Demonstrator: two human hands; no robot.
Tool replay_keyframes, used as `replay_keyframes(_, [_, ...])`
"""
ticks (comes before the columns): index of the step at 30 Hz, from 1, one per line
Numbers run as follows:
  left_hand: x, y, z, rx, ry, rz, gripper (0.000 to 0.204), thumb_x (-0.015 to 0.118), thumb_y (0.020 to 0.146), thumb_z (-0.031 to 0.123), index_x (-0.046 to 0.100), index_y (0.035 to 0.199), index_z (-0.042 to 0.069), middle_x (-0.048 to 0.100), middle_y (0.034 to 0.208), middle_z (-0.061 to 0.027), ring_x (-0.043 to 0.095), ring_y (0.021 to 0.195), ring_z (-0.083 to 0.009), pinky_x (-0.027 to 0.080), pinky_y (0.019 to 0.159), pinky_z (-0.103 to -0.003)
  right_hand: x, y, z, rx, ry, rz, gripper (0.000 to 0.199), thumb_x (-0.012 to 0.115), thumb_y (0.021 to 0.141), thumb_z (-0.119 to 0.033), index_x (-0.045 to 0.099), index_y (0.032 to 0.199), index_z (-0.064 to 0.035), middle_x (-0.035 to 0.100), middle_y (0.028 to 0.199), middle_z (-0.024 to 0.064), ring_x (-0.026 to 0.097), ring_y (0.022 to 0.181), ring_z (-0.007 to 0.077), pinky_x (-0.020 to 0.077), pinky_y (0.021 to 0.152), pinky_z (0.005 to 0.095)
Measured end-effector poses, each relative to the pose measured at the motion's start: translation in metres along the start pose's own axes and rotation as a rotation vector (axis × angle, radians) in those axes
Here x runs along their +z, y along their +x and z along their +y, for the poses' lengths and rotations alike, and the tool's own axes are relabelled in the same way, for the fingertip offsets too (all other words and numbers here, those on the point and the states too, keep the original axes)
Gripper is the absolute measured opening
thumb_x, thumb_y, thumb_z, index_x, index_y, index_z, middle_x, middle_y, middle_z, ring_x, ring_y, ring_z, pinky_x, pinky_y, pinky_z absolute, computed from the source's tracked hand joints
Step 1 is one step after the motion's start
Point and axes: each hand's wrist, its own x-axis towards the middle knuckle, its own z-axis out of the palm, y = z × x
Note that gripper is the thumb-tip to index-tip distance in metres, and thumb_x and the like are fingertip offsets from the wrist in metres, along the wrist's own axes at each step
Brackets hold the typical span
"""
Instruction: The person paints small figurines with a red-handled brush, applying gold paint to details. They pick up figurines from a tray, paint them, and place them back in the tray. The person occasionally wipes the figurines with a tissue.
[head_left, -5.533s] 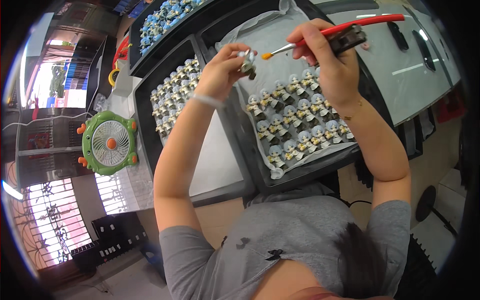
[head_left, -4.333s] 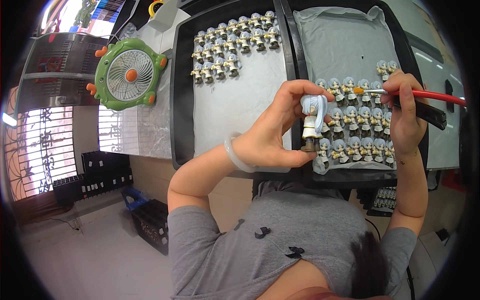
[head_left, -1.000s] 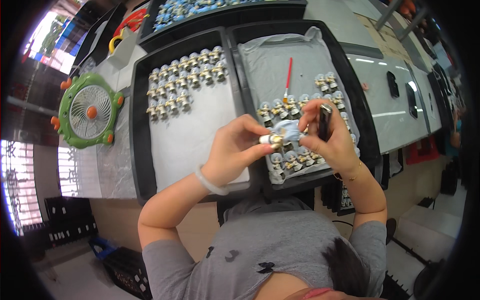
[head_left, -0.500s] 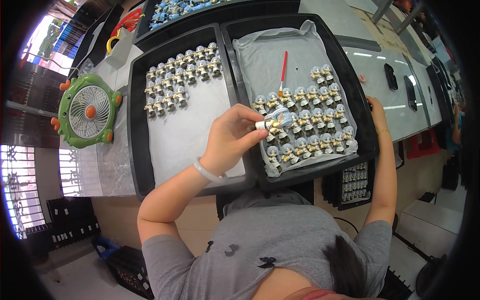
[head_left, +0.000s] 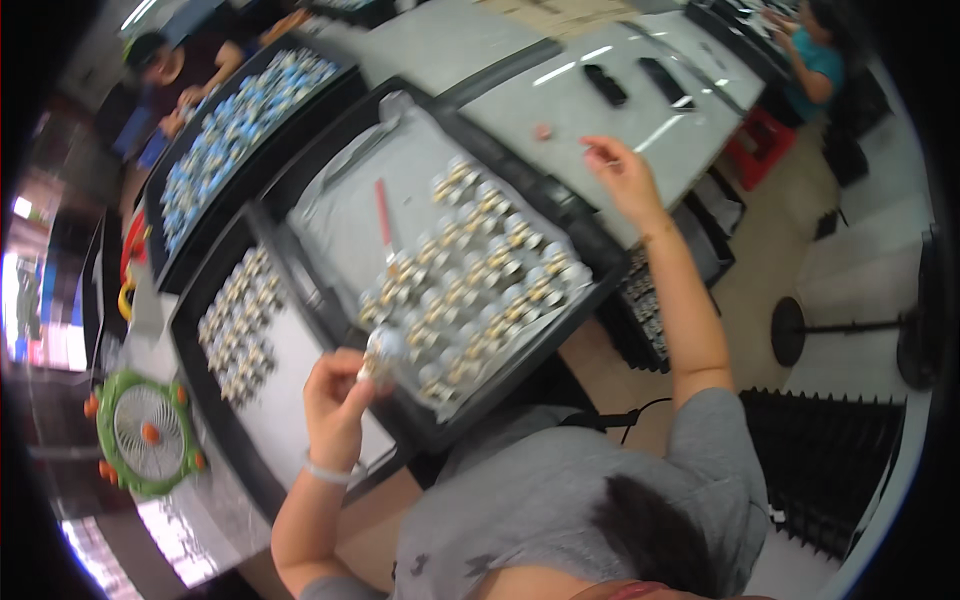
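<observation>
Left hand [head_left: 335, 395] pinches a small pale figurine [head_left: 381, 352] near the black tray's [head_left: 590, 292] edge; right hand [head_left: 622, 177], fingers loosely apart, reaches far right over the grey table [head_left: 560, 100].

Three black trays sit side by side on the bench [head_left: 520, 60]: a far tray [head_left: 330, 85], a middle tray [head_left: 590, 290] and a near tray [head_left: 195, 400]. Each holds too many small figurines to count. There is one red brush [head_left: 383, 215], one green fan [head_left: 140, 432], and two dark flat objects [head_left: 606, 84] on the bench.
</observation>
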Motion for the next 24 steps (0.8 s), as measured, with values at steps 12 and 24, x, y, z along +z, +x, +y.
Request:
replay_keyframes(12, [0.167, 0.098, 0.009, -0.121, -0.184, -0.484, 0.025, 0.052, 0.086, 0.011, 0.045, 0.104, -0.004, 0.054, 0.096, -0.0117, 0.059, 0.082, -0.0185, 0.048, 0.072, -0.028, -0.037, -0.053, -0.099, 0.01, 0.473, -0.38, 0.03, 0.064, 0.076, -0.007, 0.053, 0.104, -0.0035, 0.057, 0.096, 0.0026, 0.052, 0.091, 0.0084, 0.0463, 0.077, 0.0241])
replay_keyframes(24, [0.133, 0.125, -0.033, 0.251, 0.47, -0.586, 0.022, 0.058, 0.075, 0.0, 0.055, 0.096, 0.003, 0.05, 0.096, -0.0079, 0.056, 0.081, -0.0145, 0.046, 0.072, -0.026, -0.448, 0.13, 0.091, 0.025, 0.737, 0.798, 0.016, 0.062, 0.081, -0.016, 0.057, 0.089, -0.0035, 0.061, 0.087, 0.0046, 0.058, 0.075, 0.0131, 0.0503, 0.064, 0.022])
